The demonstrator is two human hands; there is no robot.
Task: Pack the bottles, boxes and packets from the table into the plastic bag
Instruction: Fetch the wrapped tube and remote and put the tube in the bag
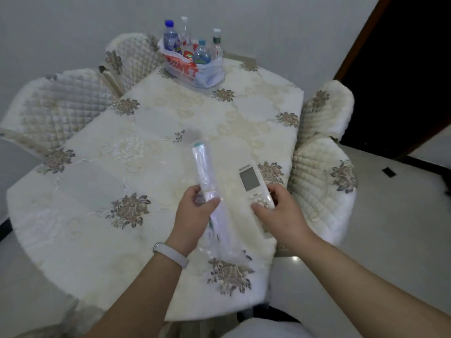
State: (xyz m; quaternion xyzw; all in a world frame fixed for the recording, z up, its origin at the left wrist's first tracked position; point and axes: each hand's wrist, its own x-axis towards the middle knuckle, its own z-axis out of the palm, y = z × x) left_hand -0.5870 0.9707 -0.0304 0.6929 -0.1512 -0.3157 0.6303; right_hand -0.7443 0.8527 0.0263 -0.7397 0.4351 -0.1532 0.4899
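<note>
Plastic bag (192,70) waits at twelve o'clock, so left hand (195,215), fingers clamped on wrapped remote (206,176), and right hand (278,212), clamped on white remote (252,184), should reach forward level.

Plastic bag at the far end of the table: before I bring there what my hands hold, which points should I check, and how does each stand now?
1. Left hand grips the wrapped white item: ok.
2. Right hand holds the white remote by its lower end: ok.
3. Plastic bag mouth stands open: ok.
4. Bottles in the bag stand upright: ok.
5. Room left in the bag for both items: cannot tell.
6. White remote lifted off the table: cannot tell.
</note>
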